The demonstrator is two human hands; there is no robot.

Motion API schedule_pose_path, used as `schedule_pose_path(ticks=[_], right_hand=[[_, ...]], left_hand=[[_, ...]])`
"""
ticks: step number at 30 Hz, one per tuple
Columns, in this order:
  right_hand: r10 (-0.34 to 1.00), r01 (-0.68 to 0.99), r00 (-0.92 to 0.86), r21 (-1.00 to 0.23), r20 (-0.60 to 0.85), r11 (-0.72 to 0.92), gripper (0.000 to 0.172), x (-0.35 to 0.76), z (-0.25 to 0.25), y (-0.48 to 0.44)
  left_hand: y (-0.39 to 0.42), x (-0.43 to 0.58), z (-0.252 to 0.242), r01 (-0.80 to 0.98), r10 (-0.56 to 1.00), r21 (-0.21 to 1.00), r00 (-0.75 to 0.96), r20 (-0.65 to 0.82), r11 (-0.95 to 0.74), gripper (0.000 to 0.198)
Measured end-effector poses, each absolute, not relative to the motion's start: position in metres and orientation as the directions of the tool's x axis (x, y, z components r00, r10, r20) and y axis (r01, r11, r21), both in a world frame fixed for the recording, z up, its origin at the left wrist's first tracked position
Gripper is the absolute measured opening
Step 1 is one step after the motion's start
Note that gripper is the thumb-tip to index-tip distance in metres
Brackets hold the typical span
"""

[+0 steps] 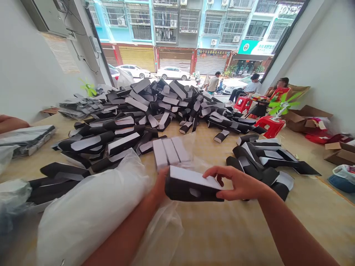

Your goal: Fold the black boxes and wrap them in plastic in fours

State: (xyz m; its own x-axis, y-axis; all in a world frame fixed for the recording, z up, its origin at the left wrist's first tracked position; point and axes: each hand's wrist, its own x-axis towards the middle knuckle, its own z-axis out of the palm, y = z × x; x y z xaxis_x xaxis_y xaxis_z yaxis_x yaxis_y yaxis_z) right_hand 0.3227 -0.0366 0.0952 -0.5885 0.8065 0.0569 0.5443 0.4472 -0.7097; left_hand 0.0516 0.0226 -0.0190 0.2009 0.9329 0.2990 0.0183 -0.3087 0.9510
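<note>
A black folding box with a white top face [191,186] is held between my two hands above the table. My left hand [160,188] closes round its left end, fingers mostly hidden behind it. My right hand [235,181] grips the right end, with the thumb on the black side and fingers on the white face. Just beyond, several white boxes [168,151] lie side by side in a clear plastic bag. A large, puffed-out plastic bag [94,210] lies beside my left forearm. Right of my hands is a small heap of black-and-white boxes [263,159].
A big pile of similar boxes [166,99] covers the table's far side. Plastic-wrapped stacks [80,107] lie left, near another person's arm [12,123]. A green fan [283,105] stands on a red stool [270,127]; cardboard cartons [305,118] are at right. People sit by the doorway.
</note>
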Motion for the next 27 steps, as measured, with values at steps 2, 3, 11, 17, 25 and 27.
schedule_pose_path(ticks=[2,3,11,17,25,27], right_hand=[[0.835,0.654,-0.550,-0.607,0.028,0.451,0.045,0.329,0.096,-0.054],[0.855,0.697,-0.518,-0.562,0.036,0.446,0.044,0.331,0.095,-0.061],[0.872,0.893,-0.303,-0.206,0.384,0.401,0.043,0.315,0.056,-0.079],[0.752,0.914,-0.379,0.094,0.539,0.394,0.042,0.282,0.032,-0.068],[0.646,0.944,-0.330,0.237,0.688,0.230,0.036,0.253,0.027,-0.034],[0.696,0.948,-0.317,0.245,0.644,0.204,0.035,0.248,0.025,-0.026]], left_hand=[[0.022,0.051,-0.017,0.001,0.927,0.950,0.221,0.304,-0.312,0.045],[0.021,0.051,-0.015,-0.005,0.923,0.946,0.216,0.318,-0.325,0.046],[0.014,0.053,-0.013,0.210,0.637,0.605,0.165,0.753,-0.768,0.030],[0.015,0.051,-0.008,0.273,0.567,0.521,0.125,0.814,-0.809,0.033],[0.019,0.051,-0.012,0.292,0.402,0.327,0.254,0.880,-0.899,0.034],[0.020,0.051,-0.014,0.270,0.432,0.368,0.236,0.870,-0.889,0.035]])
